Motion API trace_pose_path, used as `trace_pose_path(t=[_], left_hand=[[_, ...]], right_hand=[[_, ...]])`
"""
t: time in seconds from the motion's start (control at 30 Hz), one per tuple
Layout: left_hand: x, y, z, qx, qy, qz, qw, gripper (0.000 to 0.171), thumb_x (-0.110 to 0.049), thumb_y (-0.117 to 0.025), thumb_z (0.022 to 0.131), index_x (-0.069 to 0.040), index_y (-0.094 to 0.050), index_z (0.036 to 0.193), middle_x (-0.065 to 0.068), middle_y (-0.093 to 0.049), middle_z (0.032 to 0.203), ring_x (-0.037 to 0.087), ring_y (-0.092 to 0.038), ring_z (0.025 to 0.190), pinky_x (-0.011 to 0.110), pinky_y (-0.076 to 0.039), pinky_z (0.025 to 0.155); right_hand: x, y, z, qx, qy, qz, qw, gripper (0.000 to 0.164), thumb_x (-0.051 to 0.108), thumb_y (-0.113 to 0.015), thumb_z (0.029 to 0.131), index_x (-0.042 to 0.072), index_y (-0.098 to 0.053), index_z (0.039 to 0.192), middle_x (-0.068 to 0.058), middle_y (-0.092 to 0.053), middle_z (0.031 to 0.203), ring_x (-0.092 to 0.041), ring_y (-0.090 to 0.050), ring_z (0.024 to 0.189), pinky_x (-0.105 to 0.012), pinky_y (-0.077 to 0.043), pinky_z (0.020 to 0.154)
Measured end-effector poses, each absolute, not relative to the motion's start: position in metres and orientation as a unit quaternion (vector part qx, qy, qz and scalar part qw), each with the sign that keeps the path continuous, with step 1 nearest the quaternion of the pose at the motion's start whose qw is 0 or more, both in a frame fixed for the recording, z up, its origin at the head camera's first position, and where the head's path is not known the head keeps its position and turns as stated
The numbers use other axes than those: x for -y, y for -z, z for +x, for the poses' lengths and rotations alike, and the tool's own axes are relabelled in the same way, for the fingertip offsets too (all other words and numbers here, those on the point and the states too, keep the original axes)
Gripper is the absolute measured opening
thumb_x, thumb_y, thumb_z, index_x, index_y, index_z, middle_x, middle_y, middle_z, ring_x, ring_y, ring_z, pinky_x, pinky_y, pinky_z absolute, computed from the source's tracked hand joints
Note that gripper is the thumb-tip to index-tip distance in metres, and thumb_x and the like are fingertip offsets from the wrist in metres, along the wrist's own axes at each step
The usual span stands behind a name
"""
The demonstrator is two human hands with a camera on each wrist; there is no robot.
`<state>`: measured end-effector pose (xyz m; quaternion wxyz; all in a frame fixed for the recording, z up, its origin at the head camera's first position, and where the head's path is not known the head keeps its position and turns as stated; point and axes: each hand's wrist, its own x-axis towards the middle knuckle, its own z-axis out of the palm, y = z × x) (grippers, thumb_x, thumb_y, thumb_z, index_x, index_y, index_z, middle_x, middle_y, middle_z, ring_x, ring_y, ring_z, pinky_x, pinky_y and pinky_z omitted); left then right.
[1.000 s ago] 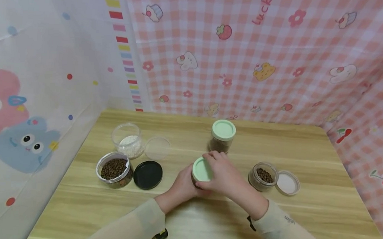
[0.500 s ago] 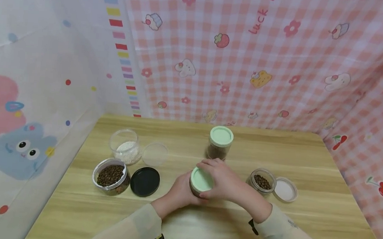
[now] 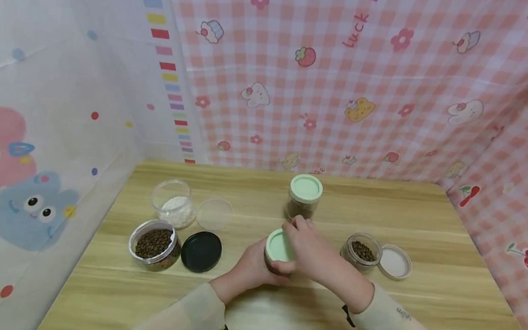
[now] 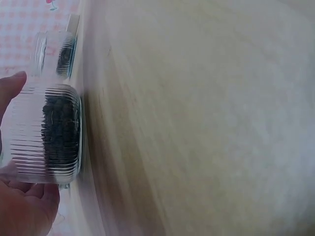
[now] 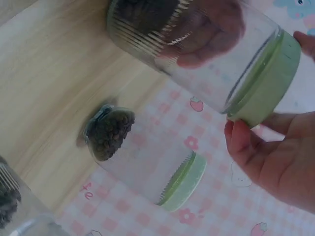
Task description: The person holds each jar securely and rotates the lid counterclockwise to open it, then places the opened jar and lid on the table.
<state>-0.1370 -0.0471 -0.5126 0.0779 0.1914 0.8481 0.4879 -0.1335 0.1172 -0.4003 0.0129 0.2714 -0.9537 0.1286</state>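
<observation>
In the middle of the wooden table, a clear ribbed jar (image 4: 27,140) with dark beans in its bottom stands upright. My left hand (image 3: 255,264) holds its side, thumb and fingers on opposite sides of the glass. From the right, my right hand (image 3: 312,247) grips the rim of its pale green lid (image 5: 268,81), fingers at the far edge and thumb at the near edge. The lid sits on the jar's mouth. Just behind stands a second jar (image 3: 301,208) with the same kind of green lid, also holding dark beans.
At left are an open tub of brown beans (image 3: 153,244), a black lid (image 3: 201,251), a clear tub with white grains (image 3: 177,210) and a clear lid (image 3: 215,215). At right, a small open jar of beans (image 3: 361,251) stands beside a white-lined lid (image 3: 395,262). Patterned cloth hangs behind.
The head view has tilted slightly upward. My right fingers have shifted along the lid's rim and look more bent, while my left hand keeps its hold on the jar.
</observation>
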Motion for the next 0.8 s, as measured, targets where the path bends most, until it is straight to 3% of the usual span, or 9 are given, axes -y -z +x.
trace_pose_path(t=[0.23,0.43,0.5,0.67,0.8], left_hand=[[0.0457,0.5136,-0.1367,-0.857,-0.477,0.183,0.070,0.096,-0.036,-0.089,0.056,-0.015,-0.043,0.137,-0.001,-0.059,0.122,0.015,-0.055,0.110,0.035,-0.046,0.096],[0.0461,0.5119,-0.1372,-0.859,-0.471,0.186,0.070,0.096,-0.038,-0.089,0.057,-0.015,-0.043,0.138,-0.001,-0.060,0.122,0.015,-0.056,0.110,0.033,-0.047,0.095],[0.0462,0.5116,-0.1374,-0.860,-0.469,0.189,0.071,0.097,-0.040,-0.089,0.057,-0.015,-0.042,0.139,-0.001,-0.060,0.122,0.015,-0.057,0.110,0.033,-0.047,0.094],[0.0453,0.5094,-0.1383,-0.873,-0.440,0.201,0.064,0.092,-0.035,-0.087,0.059,-0.008,-0.044,0.135,0.004,-0.060,0.119,0.018,-0.057,0.108,0.034,-0.047,0.093],[0.0460,0.5088,-0.1374,-0.870,-0.443,0.203,0.070,0.093,-0.035,-0.088,0.060,-0.010,-0.043,0.137,0.003,-0.060,0.121,0.017,-0.057,0.109,0.034,-0.047,0.094]], right_hand=[[-0.1196,0.4021,-0.1381,0.938,-0.151,0.312,-0.007,0.077,0.037,-0.080,0.058,0.009,-0.056,0.126,-0.008,-0.050,0.118,-0.025,-0.046,0.104,-0.039,-0.048,0.085],[-0.1175,0.4058,-0.1334,0.947,-0.123,0.296,0.005,0.092,0.057,-0.079,0.062,0.001,-0.051,0.130,-0.014,-0.050,0.117,-0.028,-0.047,0.104,-0.040,-0.047,0.088],[-0.1169,0.4070,-0.1331,0.946,-0.119,0.300,0.009,0.091,0.055,-0.079,0.063,0.000,-0.051,0.129,-0.014,-0.051,0.116,-0.029,-0.048,0.103,-0.040,-0.047,0.088],[-0.1195,0.4038,-0.1368,0.924,-0.153,0.350,-0.018,0.082,0.037,-0.085,0.060,0.013,-0.052,0.131,-0.008,-0.050,0.126,-0.027,-0.045,0.113,-0.041,-0.046,0.091],[-0.1198,0.4012,-0.1359,0.925,-0.168,0.339,-0.035,0.086,0.045,-0.084,0.061,0.013,-0.050,0.133,-0.011,-0.047,0.128,-0.028,-0.043,0.113,-0.042,-0.046,0.090]])
